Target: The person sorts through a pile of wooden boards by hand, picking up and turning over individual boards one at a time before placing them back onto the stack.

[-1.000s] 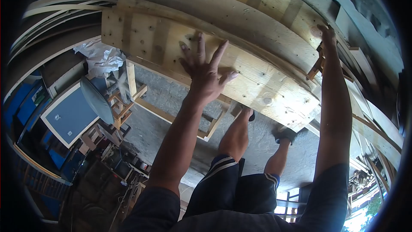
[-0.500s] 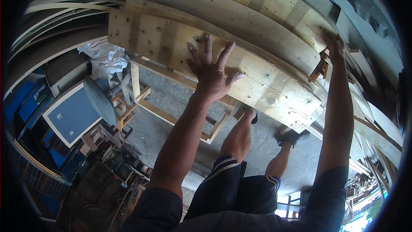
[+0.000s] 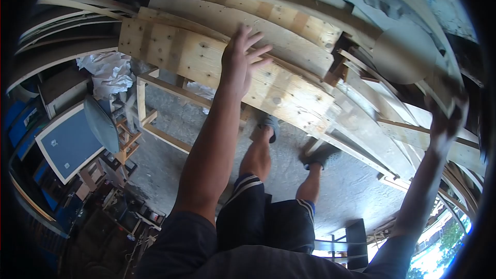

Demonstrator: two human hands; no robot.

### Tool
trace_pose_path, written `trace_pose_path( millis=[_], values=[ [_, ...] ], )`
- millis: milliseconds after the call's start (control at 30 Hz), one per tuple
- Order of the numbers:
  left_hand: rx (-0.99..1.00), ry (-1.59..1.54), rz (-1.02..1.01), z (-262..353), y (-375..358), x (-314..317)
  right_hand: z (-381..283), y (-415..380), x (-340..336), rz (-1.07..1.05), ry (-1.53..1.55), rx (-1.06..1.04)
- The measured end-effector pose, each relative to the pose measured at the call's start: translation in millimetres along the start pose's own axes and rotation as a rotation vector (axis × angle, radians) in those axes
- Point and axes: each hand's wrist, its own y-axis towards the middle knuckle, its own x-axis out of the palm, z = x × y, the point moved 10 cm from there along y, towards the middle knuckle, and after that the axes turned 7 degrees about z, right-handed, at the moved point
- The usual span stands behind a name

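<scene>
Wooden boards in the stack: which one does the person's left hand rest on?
The left hand lies open on the frontmost wooden panel, the knotty one nearest the camera; the other boards are stacked behind it, untouched.

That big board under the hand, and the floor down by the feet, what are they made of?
The board under the left hand looks like bare, unpainted wood: pale yellow, with grain lines, dark knots and small holes. The floor looks like rough grey concrete, dull and speckled, though it could be another hard, poured surface.

dim daylight, fisheye edges, right side blurred
</scene>
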Motion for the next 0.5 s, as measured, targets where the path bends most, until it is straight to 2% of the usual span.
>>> trace_pose_path(
  millis=[67,100,167,267,367,467,500],
  values=[
    [-0.336,-0.671,-0.082,-3.2,-11.7,49.4,-40.4,-20.1,-33.8,-0.078,0.018,-0.067],
    [-0.399,-0.715,-0.015,0.9,-16.9,67.2,-74.0,-28.4,-37.9,-0.15,-0.011,-0.218],
    [-0.323,-0.639,-0.023,-4.3,-10.0,96.6,-84.8,-67.0,-49.4,-0.222,-0.028,-0.239],
    [-0.411,-0.755,-0.07,-63.1,-24.5,121.6,-67.3,-121.3,-59.9,-0.414,-0.232,-0.059],
    [-0.301,-0.839,-0.112,-73.1,-86.3,131.2,-35.7,-196.2,-90.2,-0.525,-0.305,0.216],
    [-0.288,-0.856,-0.142,-93.1,-144.8,136.1,-5.7,-261.7,-145.8,-0.421,-0.205,0.459],
    [-0.296,-0.838,-0.14,-100.9,-161.5,138.0,16.6,-297.3,-170.0,-0.24,0.005,0.472]
  ],
)
